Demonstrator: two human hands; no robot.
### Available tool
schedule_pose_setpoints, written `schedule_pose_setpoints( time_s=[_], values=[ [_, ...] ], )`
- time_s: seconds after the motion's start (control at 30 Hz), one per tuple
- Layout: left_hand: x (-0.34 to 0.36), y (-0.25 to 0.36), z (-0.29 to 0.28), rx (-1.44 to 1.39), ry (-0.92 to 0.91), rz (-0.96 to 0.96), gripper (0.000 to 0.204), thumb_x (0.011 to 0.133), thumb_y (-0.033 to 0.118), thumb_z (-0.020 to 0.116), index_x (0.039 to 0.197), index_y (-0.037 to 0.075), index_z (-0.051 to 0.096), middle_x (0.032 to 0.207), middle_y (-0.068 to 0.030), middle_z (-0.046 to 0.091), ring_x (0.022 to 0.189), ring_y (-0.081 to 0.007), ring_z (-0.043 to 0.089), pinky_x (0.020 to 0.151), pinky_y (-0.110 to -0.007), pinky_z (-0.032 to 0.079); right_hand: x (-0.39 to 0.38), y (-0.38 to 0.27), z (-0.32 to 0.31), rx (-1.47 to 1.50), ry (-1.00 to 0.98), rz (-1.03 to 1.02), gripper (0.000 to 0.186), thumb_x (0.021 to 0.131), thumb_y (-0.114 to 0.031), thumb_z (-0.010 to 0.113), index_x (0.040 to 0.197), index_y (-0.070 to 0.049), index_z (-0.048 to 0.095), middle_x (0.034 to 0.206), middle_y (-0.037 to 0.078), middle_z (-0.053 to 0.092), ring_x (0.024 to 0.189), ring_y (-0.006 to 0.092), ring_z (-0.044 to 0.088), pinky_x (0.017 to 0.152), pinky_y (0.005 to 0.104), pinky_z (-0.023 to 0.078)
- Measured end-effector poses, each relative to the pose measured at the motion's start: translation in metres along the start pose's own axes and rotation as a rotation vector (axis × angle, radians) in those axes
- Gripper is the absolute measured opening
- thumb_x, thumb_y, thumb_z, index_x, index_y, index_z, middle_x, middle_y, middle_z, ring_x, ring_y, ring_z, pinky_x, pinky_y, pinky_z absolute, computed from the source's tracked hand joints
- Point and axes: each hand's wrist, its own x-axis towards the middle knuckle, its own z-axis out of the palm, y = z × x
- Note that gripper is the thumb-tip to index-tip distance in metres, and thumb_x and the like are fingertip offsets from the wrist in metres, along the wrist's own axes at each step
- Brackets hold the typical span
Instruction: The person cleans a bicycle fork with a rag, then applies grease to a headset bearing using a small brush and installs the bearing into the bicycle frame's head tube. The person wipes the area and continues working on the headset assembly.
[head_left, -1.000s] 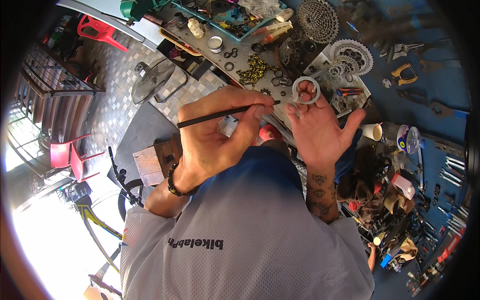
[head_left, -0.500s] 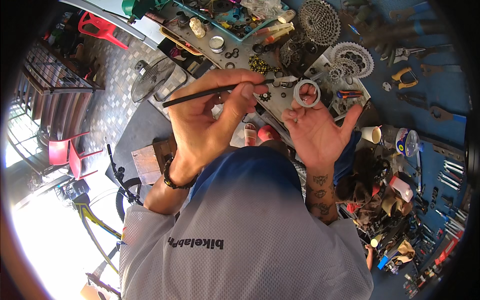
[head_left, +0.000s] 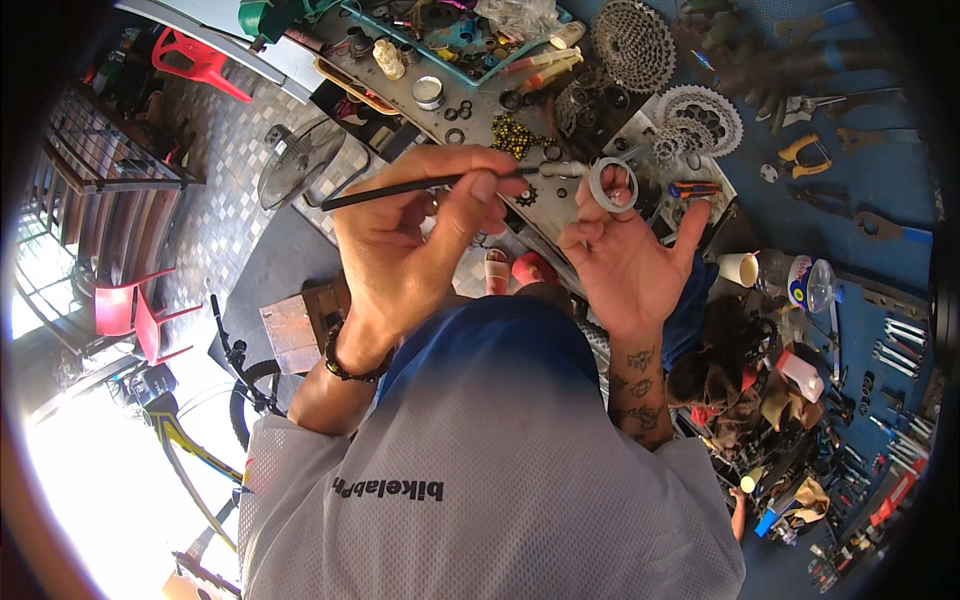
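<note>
Between its thumb and fingers my left hand (head_left: 410,235) pinches a thin black-handled brush (head_left: 390,188). Its pale, coated-looking tip points right, toward a whitish translucent ring (head_left: 597,188). My right hand (head_left: 630,270) holds that ring at its fingertips, with the palm turned up and the thumb stretched out to the side. Fingertips show through the ring's opening. Brush tip and ring edge are very close; I cannot tell whether they touch. Below the hands on the bench lie a small dark toothed wheel (head_left: 526,194) and a yellow-and-black chain (head_left: 512,136).
The cluttered workbench (head_left: 480,110) carries a round tin (head_left: 428,93), a teal tray (head_left: 480,77) of parts, bicycle cassettes (head_left: 634,46) and an orange-and-blue cutter (head_left: 695,189). Tools hang on a blue board (head_left: 835,185) at right. A fan (head_left: 300,165) stands left; a paper cup (head_left: 739,268) sits at right.
The brush tip has dropped slightly, level with the ring's upper left edge. The ring has tilted a little. The whole view has shifted slightly; both grips stay the same.
</note>
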Motion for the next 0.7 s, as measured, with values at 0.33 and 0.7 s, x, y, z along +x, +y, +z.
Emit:
schedule_pose_setpoints(
  time_s=[0.33,0.7],
  values=[
    [-0.004,0.01,-0.006,-0.013,-0.011,-0.024,0.017,0.101,-0.001,0.064,0.114,-0.009,0.071,0.107,-0.0166,0.074,0.096,-0.0214,0.076,0.074,-0.028,0.062,0.007,0.007,0.003,-0.048,0.025,0.018,0.101,0.091,-0.085,0.049,0.125,0.01,0.055,0.134,0.009,0.05,0.104,0.0225,0.05,0.099,0.0389,0.038],
    [0.011,0.078,-0.142,0.418,0.479,0.286,0.011,0.083,0.011,0.07,0.089,0.003,0.075,0.076,-0.0128,0.073,0.064,-0.024,0.073,0.057,-0.036,0.056,0.085,0.093,-0.006,-0.3,-0.144,0.28,0.084,0.1,-0.065,0.057,0.143,0.005,0.045,0.137,0.011,0.053,0.113,0.0237,0.048,0.097,0.039,0.035]
  ],
)
